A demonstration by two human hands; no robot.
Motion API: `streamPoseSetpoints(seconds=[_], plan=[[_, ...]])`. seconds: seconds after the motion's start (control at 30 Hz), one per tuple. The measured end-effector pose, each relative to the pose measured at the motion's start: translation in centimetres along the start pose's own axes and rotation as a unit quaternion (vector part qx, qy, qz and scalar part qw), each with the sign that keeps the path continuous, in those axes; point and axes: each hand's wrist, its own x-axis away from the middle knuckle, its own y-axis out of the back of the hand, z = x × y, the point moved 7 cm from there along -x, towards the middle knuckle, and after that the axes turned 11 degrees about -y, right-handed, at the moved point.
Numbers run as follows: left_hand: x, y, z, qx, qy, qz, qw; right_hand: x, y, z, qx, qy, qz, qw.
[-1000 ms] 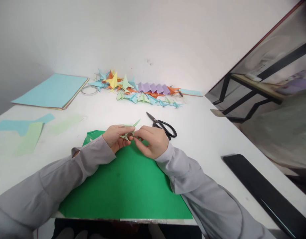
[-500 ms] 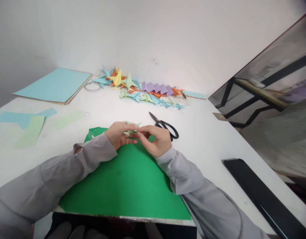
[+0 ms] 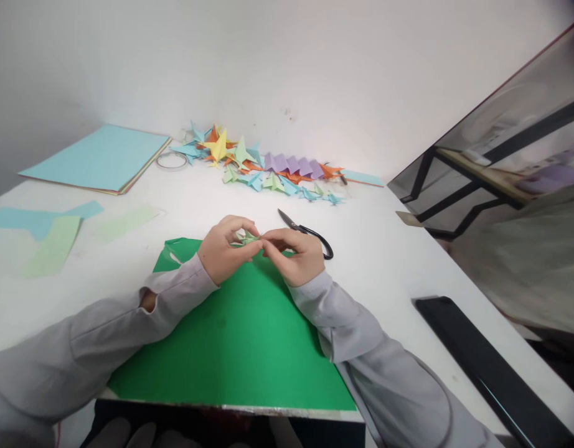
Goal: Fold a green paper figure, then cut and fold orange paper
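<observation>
Between my hands is a small light green folded-paper piece [image 3: 246, 237], mostly covered by fingers. My left hand [image 3: 227, 247] pinches it between thumb and fingers. My right hand [image 3: 294, 252] is closed in a pinch at its right end, the fingertips meeting those of the left. Both hands are held above a green sheet [image 3: 235, 336] at the table's front edge. Black-handled scissors [image 3: 315, 233] lie just beyond my right hand, partly hidden by it.
Folded paper pieces in several colours [image 3: 268, 165] lie along the wall. A stack of coloured paper [image 3: 98, 158] and a thin ring [image 3: 171, 161] are at back left. Blue [image 3: 25, 218] and green paper scraps [image 3: 58, 246] lie left. A long black object [image 3: 492, 373] lies right.
My left hand has turned so that its fingers now arch over the green folded piece, hiding more of it. My right fingertips stay at its right end.
</observation>
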Motion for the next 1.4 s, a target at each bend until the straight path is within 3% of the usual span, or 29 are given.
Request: streamPoseSetpoints(seconds=[0.17,0.33,0.53,0.83,1.1,1.4], plan=[[0.1,0.1,-0.4,-0.02,0.004,-0.013,1.0,0.1,0.2,1.1,0.017,0.055,-0.01,0.998],[0.2,0.0,-0.5,-0.013,-0.007,-0.021,1.0,0.2,0.4,1.4,0.024,0.064,-0.015,0.998],[0.5,0.1,-1.5,-0.066,-0.083,-0.004,0.994,0.4,0.6,1.9,0.03,0.077,-0.034,0.996],[0.7,0.4,-3.1,-0.131,-0.13,-0.023,0.983,0.9,0.7,2.4,0.051,0.092,-0.057,0.993],[0.7,0.7,-3.2,-0.137,-0.119,-0.046,0.982,1.5,0.2,2.6,0.116,0.182,-0.058,0.975],[0.7,1.0,-3.5,-0.158,-0.147,-0.061,0.974,1.5,0.2,2.6,0.11,0.162,-0.069,0.978]])
